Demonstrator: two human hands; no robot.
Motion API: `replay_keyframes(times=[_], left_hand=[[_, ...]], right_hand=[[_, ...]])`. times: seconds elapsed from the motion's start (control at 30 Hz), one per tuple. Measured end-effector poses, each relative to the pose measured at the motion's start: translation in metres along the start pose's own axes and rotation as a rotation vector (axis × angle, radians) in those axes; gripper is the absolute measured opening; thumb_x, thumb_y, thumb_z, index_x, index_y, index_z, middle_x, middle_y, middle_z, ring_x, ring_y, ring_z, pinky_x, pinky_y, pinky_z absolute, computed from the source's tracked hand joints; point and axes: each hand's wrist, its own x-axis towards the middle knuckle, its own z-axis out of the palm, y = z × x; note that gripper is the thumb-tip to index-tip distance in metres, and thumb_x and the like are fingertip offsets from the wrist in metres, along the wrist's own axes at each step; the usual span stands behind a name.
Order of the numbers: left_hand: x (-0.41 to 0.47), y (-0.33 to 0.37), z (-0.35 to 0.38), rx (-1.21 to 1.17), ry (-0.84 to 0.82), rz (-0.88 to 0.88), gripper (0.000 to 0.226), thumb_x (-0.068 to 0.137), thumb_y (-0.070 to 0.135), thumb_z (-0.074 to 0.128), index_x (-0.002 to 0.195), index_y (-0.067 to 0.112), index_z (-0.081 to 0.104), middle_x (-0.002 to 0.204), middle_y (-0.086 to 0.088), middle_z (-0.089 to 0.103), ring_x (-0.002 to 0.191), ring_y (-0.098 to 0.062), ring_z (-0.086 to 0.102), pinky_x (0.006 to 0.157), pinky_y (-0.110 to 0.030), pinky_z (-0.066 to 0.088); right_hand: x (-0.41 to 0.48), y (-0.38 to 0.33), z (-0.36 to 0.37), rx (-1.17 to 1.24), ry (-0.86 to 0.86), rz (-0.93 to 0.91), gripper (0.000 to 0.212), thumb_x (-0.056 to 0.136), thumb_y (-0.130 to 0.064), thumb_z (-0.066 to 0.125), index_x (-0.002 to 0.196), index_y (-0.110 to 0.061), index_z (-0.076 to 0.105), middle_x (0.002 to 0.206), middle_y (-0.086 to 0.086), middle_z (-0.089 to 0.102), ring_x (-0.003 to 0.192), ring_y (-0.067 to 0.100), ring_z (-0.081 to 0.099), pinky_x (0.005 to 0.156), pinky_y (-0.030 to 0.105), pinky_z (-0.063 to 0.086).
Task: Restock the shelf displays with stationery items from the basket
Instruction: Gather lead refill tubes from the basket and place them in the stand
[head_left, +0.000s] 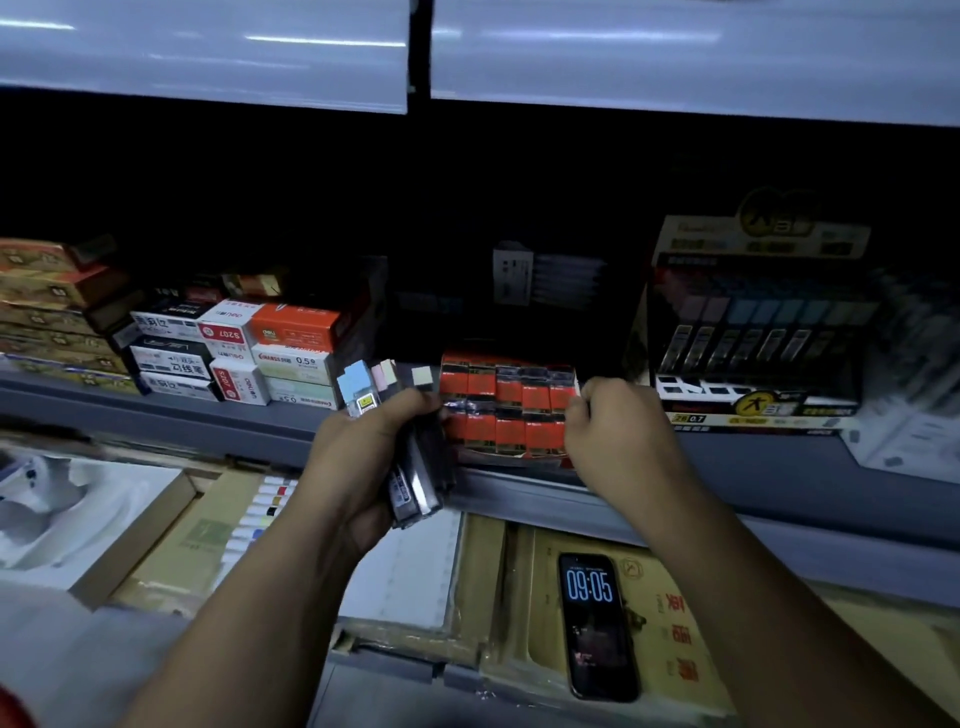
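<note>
A person's two bare hands work at a dim grey store shelf (779, 483). The left hand (358, 467) is wrapped around a bundle of slim dark plastic lead-refill cases (415, 467) with pastel blue, pink and cream caps, held upright just in front of the shelf edge. The right hand (618, 426) is curled closed at the right end of a red cardboard display tray (506, 410), which sits on the shelf filled with two rows of small red-and-black packets; whether the fingers pinch anything cannot be told.

Left of the tray stands a stack of small white, black and orange cardboard boxes (249, 348), some printed "deli", "S207" and "0.5". Further left lies a pile of flat tan-and-red patterned boxes (52, 306). To the right, a tall black-and-yellow display carton (753, 332) holds rows of similar refill cases with coloured caps; its front strip reads "2B 0.7".

Below the shelf, a black smartphone (597, 623) lies flat on a yellow cardboard carton (670, 613), its screen showing "09:05". A box of paint tubes (260, 509) with coloured ends lies near the left forearm.
</note>
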Motion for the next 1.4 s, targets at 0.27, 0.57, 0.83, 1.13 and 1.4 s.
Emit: replay_keyframes(times=[0.27, 0.57, 0.83, 1.13, 1.4], left_hand=[[0.022, 0.015, 0.003, 0.013, 0.168, 0.15, 0.024, 0.085, 0.009, 0.076, 0.107, 0.001, 0.068, 0.085, -0.015, 0.071, 0.065, -0.026, 0.07, 0.058, -0.037, 0.059], [0.02, 0.019, 0.003, 0.07, 0.125, 0.203, 0.008, 0.088, 0.009, 0.073, 0.092, 0.01, 0.067, 0.074, -0.008, 0.07, 0.066, -0.025, 0.07, 0.061, -0.039, 0.061], [-0.005, 0.009, 0.023, 0.124, -0.02, 0.177, 0.009, 0.09, 0.002, 0.068, 0.086, 0.01, 0.065, 0.074, -0.017, 0.066, 0.06, -0.026, 0.064, 0.061, -0.034, 0.056], [-0.031, -0.035, 0.098, 0.152, -0.184, 0.134, 0.012, 0.087, 0.003, 0.074, 0.095, 0.002, 0.064, 0.069, -0.016, 0.066, 0.056, -0.024, 0.065, 0.052, -0.029, 0.054], [-0.025, -0.05, 0.141, 0.172, -0.17, 0.169, 0.014, 0.089, 0.004, 0.073, 0.102, 0.002, 0.07, 0.101, -0.019, 0.076, 0.074, -0.023, 0.075, 0.066, -0.041, 0.062]], right_hand=[[0.03, -0.034, 0.026, 0.1, -0.017, 0.051, 0.024, 0.102, -0.013, 0.043, 0.087, -0.004, 0.06, 0.082, 0.016, 0.065, 0.068, 0.033, 0.071, 0.061, 0.044, 0.062], [0.05, -0.041, 0.034, 0.107, 0.007, 0.039, 0.034, 0.1, -0.013, 0.045, 0.066, -0.008, 0.049, 0.072, 0.021, 0.067, 0.058, 0.034, 0.069, 0.053, 0.041, 0.06], [0.025, -0.025, 0.022, 0.439, -0.071, -0.033, 0.023, 0.1, -0.022, 0.058, 0.112, -0.003, 0.064, 0.069, 0.012, 0.073, 0.051, 0.016, 0.068, 0.054, 0.026, 0.058], [-0.018, 0.063, -0.045, 0.355, 0.343, -0.189, 0.011, 0.097, -0.013, 0.061, 0.102, -0.013, 0.071, 0.099, 0.001, 0.064, 0.079, 0.007, 0.06, 0.071, 0.024, 0.052], [-0.008, 0.124, -0.072, 0.118, 0.581, 0.114, 0.031, 0.095, -0.011, 0.058, 0.122, 0.003, 0.057, 0.122, 0.018, 0.05, 0.109, 0.036, 0.052, 0.082, 0.035, 0.042]])
